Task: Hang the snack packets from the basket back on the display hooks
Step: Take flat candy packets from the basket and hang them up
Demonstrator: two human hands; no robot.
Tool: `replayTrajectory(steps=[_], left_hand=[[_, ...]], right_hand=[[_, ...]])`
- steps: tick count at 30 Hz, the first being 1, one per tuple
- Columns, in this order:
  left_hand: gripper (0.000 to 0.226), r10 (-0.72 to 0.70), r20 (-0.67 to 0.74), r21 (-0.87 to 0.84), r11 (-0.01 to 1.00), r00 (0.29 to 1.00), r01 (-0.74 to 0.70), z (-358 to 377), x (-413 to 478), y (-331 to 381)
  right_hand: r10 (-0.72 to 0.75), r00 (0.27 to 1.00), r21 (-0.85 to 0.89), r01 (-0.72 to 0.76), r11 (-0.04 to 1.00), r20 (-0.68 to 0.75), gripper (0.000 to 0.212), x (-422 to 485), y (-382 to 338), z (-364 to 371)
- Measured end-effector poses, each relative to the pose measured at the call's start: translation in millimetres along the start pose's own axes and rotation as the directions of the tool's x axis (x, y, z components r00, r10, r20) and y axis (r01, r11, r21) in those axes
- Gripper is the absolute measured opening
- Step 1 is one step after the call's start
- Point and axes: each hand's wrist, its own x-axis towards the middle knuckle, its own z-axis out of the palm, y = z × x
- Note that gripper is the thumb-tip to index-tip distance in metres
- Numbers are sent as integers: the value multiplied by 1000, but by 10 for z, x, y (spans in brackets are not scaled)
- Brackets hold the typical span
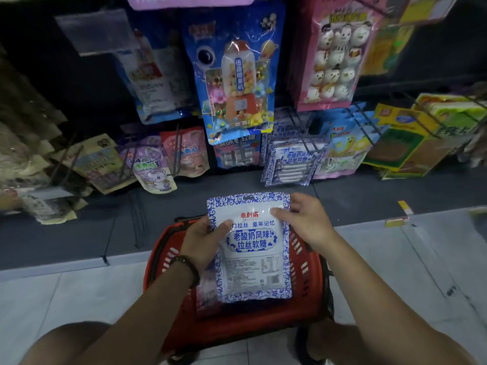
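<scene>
Holding a blue and white snack packet (pixel 251 246) over my red basket (pixel 237 322), my left hand (pixel 203 241) gripping its side, my right hand (pixel 303 219) gripping its top corner, matching packets (pixel 292 159) hanging just ahead

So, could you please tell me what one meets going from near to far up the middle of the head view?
Red basket → blue-and-white packet, held in both hands → matching blue-and-white packets on a low hook → blue gumball-machine packet hanging above.
</scene>
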Motion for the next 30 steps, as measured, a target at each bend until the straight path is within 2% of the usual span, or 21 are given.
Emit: replayTrajectory(steps=[4,8,11,14,16,18,19,21,22,23,25,26,28,30], left_hand=[[15,39,12,-3,999,999,-39,97,86,280],[23,11,29,-48,999,1000,-9,208,169,497],[36,52,-64,140,989,997,-42,352,229,567],[45,283,-247,398,901,927,-169,539,141,551],[47,367,-167,421,866,915,-270,750,-6,542],[63,332,5,376,873,943,-310,977,-126,530],[73,326,51,375,870,944,-321,1078,-140,528],[88,344,70,342,874,937,-346,1212,-134,542],[91,350,66,306,884,934,-353,1265,-118,563],[89,350,76,249,900,934,-357,1304,-98,578],[68,356,101,138,920,929,-368,1362,-61,602],[52,367,75,140,917,927,-374,1367,-29,601],[24,399,-13,269,884,917,-381,1322,42,593],[17,387,-2,289,883,922,-370,1270,100,589]], right_hand=[[14,996,69,-20,997,84,17,19,-56,-88],[-83,996,126,85,988,-21,11,55,-128,-158],[-133,989,157,142,977,-68,9,67,-180,-228],[-167,980,213,188,959,-112,12,52,-225,-302],[-190,968,244,227,943,-164,13,36,-282,-320],[-259,945,203,298,933,-198,7,49,-287,-328],[-300,931,162,335,928,-206,13,55,-284,-331],[-366,908,96,390,916,-204,31,41,-270,-327],[-380,906,99,402,910,-185,28,35,-260,-330],[-385,910,125,404,906,-152,19,20,-268,-332],[-395,914,141,405,903,-94,5,-12,-286,-332],[-402,914,128,406,905,-62,12,-13,-272,-336],[-367,930,94,366,926,0,25,1,-252,-353],[-336,940,81,339,937,-50,17,23,-252,-397]])
